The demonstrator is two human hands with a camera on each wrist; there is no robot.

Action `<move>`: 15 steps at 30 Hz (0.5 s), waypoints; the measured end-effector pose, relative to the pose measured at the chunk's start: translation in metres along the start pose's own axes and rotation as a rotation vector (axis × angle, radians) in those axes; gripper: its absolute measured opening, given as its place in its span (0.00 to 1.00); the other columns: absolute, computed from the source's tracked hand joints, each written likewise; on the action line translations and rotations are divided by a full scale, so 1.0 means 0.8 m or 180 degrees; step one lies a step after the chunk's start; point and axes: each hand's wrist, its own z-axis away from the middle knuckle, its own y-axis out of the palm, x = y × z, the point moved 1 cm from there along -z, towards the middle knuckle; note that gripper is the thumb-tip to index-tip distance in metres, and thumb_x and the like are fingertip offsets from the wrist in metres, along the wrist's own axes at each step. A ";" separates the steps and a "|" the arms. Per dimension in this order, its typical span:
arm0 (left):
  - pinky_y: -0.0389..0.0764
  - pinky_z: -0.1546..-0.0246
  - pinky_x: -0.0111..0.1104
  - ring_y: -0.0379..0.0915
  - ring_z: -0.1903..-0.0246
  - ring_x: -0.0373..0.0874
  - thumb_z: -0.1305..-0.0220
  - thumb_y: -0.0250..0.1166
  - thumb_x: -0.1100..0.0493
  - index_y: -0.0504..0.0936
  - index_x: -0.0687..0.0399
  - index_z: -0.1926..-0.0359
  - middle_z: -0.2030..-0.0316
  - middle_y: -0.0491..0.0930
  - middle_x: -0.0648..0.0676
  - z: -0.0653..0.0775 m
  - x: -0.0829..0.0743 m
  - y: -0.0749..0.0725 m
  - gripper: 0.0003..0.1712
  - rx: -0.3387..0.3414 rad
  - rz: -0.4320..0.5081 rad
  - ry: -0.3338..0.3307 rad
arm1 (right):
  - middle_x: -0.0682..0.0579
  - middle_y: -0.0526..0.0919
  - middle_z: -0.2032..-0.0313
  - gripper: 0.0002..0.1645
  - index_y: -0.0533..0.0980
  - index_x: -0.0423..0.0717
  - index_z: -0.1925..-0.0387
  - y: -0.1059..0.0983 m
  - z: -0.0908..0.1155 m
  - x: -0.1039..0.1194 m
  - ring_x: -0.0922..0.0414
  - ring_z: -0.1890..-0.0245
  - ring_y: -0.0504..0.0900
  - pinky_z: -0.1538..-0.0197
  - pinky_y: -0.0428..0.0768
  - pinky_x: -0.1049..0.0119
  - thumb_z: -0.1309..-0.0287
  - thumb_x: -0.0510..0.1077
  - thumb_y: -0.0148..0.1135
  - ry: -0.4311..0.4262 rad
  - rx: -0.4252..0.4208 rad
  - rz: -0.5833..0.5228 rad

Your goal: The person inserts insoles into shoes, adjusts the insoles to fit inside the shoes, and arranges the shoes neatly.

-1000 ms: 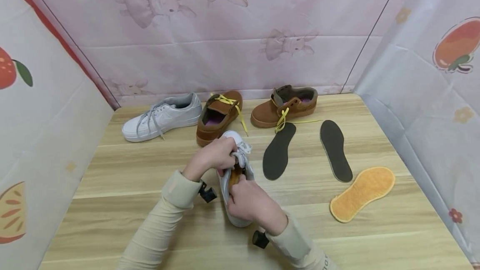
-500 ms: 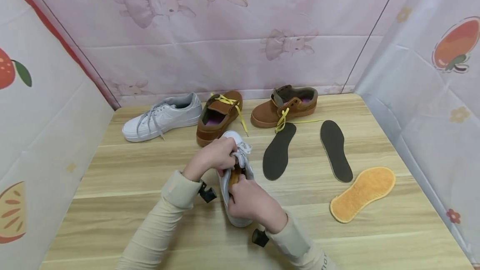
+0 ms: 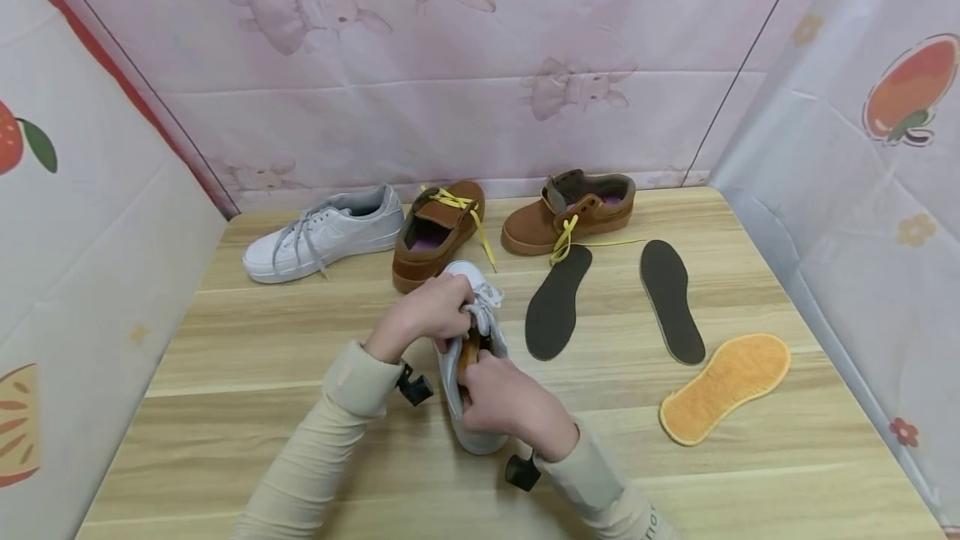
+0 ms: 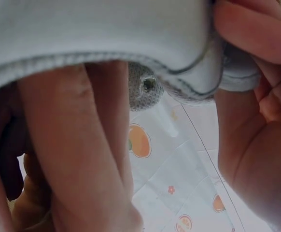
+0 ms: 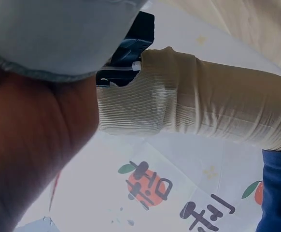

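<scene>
A white sneaker (image 3: 480, 442) with pale laces lies in front of me, toe pointing away. My left hand (image 3: 431, 311) grips its tongue area near the laces, fingers curled into the opening. An orange fuzzy insole (image 3: 468, 354) shows inside the shoe. My right hand (image 3: 510, 398) reaches into the shoe from the heel end, thumb and forefinger at the insole, the fingertips hidden by the shoe. The left wrist view shows the shoe's upper (image 4: 97, 34) very close, with fingers beneath its edge.
A second white sneaker (image 3: 337, 232) and two brown shoes with yellow laces, one left (image 3: 420, 269) and one right (image 3: 532, 227), stand along the back. Two dark insoles (image 3: 551, 315) and another orange insole (image 3: 723, 390) lie at the right.
My right hand has shifted very slightly to the right at the shoe. My left hand and the sneaker hold their places.
</scene>
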 end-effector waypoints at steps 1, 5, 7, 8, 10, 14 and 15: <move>0.76 0.87 0.33 0.75 0.90 0.45 0.49 0.50 0.71 0.59 0.49 0.90 0.91 0.59 0.49 0.000 0.000 0.000 0.19 -0.0001 0.0000 -0.0002 | 0.59 0.54 0.87 0.17 0.59 0.51 0.91 0.000 0.000 0.000 0.62 0.82 0.55 0.81 0.58 0.71 0.62 0.34 0.55 0.0002 -0.0022 0.0019; 0.76 0.87 0.33 0.75 0.91 0.44 0.49 0.50 0.71 0.59 0.49 0.90 0.91 0.60 0.49 0.000 0.000 0.000 0.19 -0.0011 -0.0011 0.0000 | 0.58 0.55 0.87 0.17 0.61 0.51 0.90 0.001 0.000 0.000 0.61 0.80 0.57 0.81 0.59 0.71 0.60 0.34 0.56 0.0033 -0.0078 0.0053; 0.76 0.87 0.33 0.75 0.91 0.44 0.49 0.50 0.70 0.59 0.49 0.90 0.91 0.60 0.50 0.000 0.000 0.000 0.19 -0.0013 -0.0015 0.0000 | 0.58 0.56 0.87 0.16 0.62 0.50 0.90 0.001 0.000 0.000 0.60 0.80 0.58 0.81 0.60 0.71 0.59 0.34 0.57 0.0041 -0.0083 0.0055; 0.76 0.87 0.33 0.75 0.91 0.44 0.49 0.50 0.70 0.60 0.49 0.90 0.91 0.61 0.50 -0.001 0.000 0.000 0.19 -0.0013 -0.0018 -0.0001 | 0.58 0.56 0.87 0.16 0.63 0.50 0.90 0.002 0.000 0.000 0.60 0.79 0.58 0.81 0.60 0.71 0.58 0.35 0.57 0.0045 -0.0083 0.0059; 0.77 0.86 0.34 0.75 0.91 0.44 0.49 0.50 0.70 0.60 0.50 0.90 0.91 0.62 0.50 0.000 0.000 0.000 0.19 -0.0019 -0.0017 0.0006 | 0.56 0.58 0.85 0.15 0.64 0.49 0.90 0.002 -0.001 -0.001 0.60 0.78 0.60 0.81 0.62 0.71 0.57 0.35 0.57 0.0085 -0.0070 0.0038; 0.77 0.86 0.34 0.75 0.91 0.43 0.49 0.50 0.70 0.61 0.50 0.90 0.91 0.63 0.51 0.000 0.000 0.000 0.19 -0.0034 -0.0031 0.0027 | 0.48 0.65 0.74 0.13 0.67 0.48 0.88 0.004 -0.002 -0.002 0.60 0.79 0.63 0.82 0.65 0.70 0.56 0.36 0.59 0.0176 -0.0039 -0.0041; 0.77 0.86 0.34 0.75 0.91 0.43 0.49 0.50 0.70 0.61 0.50 0.90 0.91 0.64 0.51 0.000 0.000 0.000 0.19 -0.0041 -0.0038 0.0036 | 0.46 0.66 0.70 0.12 0.67 0.48 0.87 0.004 -0.002 -0.002 0.60 0.80 0.64 0.82 0.66 0.70 0.55 0.36 0.59 0.0197 -0.0037 -0.0062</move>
